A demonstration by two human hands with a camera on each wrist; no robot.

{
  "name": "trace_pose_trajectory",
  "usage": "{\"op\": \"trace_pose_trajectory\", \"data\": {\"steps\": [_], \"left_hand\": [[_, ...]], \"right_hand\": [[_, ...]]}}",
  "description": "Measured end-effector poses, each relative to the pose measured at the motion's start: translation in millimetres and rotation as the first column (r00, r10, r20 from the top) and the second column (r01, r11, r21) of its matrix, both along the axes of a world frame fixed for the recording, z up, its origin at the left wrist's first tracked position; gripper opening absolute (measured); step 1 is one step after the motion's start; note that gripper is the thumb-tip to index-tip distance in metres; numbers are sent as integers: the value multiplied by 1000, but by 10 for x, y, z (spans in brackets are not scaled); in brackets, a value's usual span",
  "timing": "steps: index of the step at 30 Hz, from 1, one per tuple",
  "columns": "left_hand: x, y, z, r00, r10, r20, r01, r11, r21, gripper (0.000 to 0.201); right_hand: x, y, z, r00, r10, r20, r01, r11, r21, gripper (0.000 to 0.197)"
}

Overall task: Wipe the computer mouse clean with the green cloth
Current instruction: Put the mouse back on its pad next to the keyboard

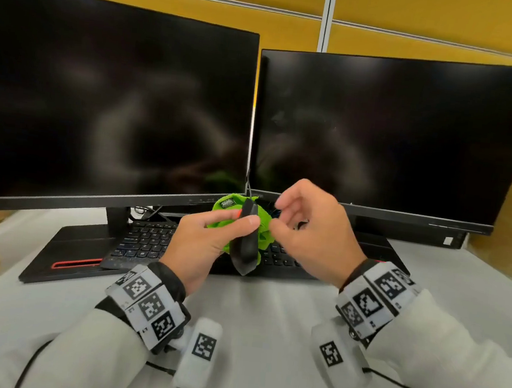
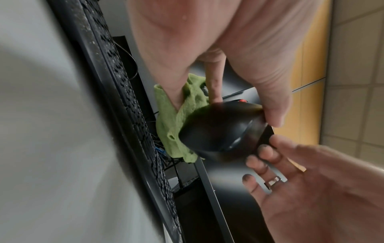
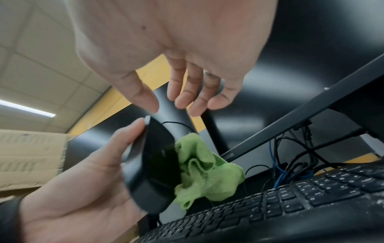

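The left hand (image 1: pixel 202 238) grips the black computer mouse (image 1: pixel 245 240) and the bunched green cloth (image 1: pixel 264 223) together, above the keyboard (image 1: pixel 142 238). Right of the mouse, the right hand (image 1: pixel 311 228) hovers loose-fingered, holding nothing. The wiping seems only partly done.

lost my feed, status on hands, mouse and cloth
Left hand holds mouse and green cloth above keyboard. Right hand open, empty, close beside. Nothing blocking.
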State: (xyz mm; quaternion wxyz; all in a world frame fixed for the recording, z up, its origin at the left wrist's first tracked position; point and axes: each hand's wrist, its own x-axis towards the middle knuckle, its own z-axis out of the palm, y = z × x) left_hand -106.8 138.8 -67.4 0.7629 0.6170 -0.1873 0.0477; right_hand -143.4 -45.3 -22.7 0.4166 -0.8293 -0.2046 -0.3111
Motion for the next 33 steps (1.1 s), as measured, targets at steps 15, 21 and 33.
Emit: {"op": "trace_pose_trajectory", "data": {"steps": [15, 21, 33], "left_hand": [[96, 4, 11, 966, 248, -68, -250, 968, -31, 48], [144, 63, 5, 953, 296, -64, -298, 954, -20, 45], [76, 31, -20, 965, 263, 7, -262, 961, 92, 14]], "right_hand": [[127, 24, -3, 786, 353, -508, -19, 835, 550, 56], [189, -265, -15, 689, 520, -505, 86, 633, 769, 51], [317, -633, -203, 783, 141, -606, 170, 888, 427, 79]]}}
